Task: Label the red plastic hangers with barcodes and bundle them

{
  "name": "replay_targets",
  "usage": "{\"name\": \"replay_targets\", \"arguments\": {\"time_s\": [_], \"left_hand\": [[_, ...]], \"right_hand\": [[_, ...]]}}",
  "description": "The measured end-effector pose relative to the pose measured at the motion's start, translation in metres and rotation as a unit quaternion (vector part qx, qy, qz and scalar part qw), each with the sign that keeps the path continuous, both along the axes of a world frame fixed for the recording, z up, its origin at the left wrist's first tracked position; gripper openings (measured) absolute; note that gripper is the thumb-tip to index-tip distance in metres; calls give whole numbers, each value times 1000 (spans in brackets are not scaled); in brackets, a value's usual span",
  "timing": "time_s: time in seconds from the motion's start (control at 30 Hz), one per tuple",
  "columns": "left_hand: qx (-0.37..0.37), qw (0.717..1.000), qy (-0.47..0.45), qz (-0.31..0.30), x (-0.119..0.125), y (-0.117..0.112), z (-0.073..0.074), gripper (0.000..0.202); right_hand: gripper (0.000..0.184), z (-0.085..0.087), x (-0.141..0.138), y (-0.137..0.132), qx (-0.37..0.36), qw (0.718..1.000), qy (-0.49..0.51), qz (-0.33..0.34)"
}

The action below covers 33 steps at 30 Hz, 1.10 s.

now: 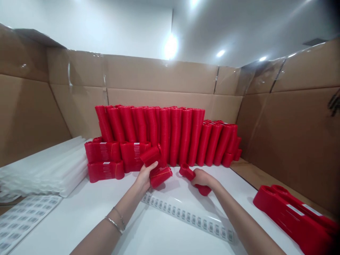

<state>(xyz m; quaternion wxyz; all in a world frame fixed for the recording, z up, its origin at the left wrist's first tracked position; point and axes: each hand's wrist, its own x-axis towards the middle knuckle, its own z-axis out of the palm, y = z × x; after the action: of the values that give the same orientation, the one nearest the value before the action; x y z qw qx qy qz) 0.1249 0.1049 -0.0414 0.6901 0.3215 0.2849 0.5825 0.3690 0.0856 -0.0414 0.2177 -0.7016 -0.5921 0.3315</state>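
Note:
My left hand [145, 177] is closed around a short stack of red plastic pieces [161, 177], tilted above the white table. The stack has ribbed edges and a thin band seems to run across it. To its right, my right hand [203, 177] is closed on a smaller red plastic piece [187, 171] with a ring-shaped end; its middle is hidden by the fingers, and I cannot tell whether it is one piece or several. A clear strip of printed labels [183, 214] lies on the table just below both hands.
Tall stacks of red pieces [175, 136] line the back, with bundled, labelled stacks [106, 171] at left. White foam sheets [50, 166] and a label sheet [26, 216] lie left. More labelled red stacks [289, 216] lie right. Cardboard walls [159, 78] surround the table [87, 212].

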Motion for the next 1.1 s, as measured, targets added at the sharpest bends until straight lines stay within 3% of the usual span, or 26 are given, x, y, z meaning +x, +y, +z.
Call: {"name": "replay_targets", "arguments": {"time_s": [0.13,0.27,0.47,0.57,0.7,0.83,1.1], "left_hand": [[7,1000,9,-2,0,1,-1,38],[19,1000,18,-14,0,1,-1,38],[44,997,47,-31,5,-3,0,41],[65,995,62,-49,10,-8,0,43],[91,992,68,-51,16,-11,2,43],[104,991,68,-43,19,-12,4,43],[119,992,43,-17,25,-18,8,52]], "right_hand": [[21,-7,2,1,-16,997,-79,-5],[18,3,6,-2,16,997,-70,0],[24,38,-18,-11,185,979,82,39],[31,46,-46,-18,201,959,179,89],[26,40,-68,-21,194,944,248,100],[28,35,-68,-20,199,934,280,98],[36,34,-75,-26,187,920,275,209]]}}
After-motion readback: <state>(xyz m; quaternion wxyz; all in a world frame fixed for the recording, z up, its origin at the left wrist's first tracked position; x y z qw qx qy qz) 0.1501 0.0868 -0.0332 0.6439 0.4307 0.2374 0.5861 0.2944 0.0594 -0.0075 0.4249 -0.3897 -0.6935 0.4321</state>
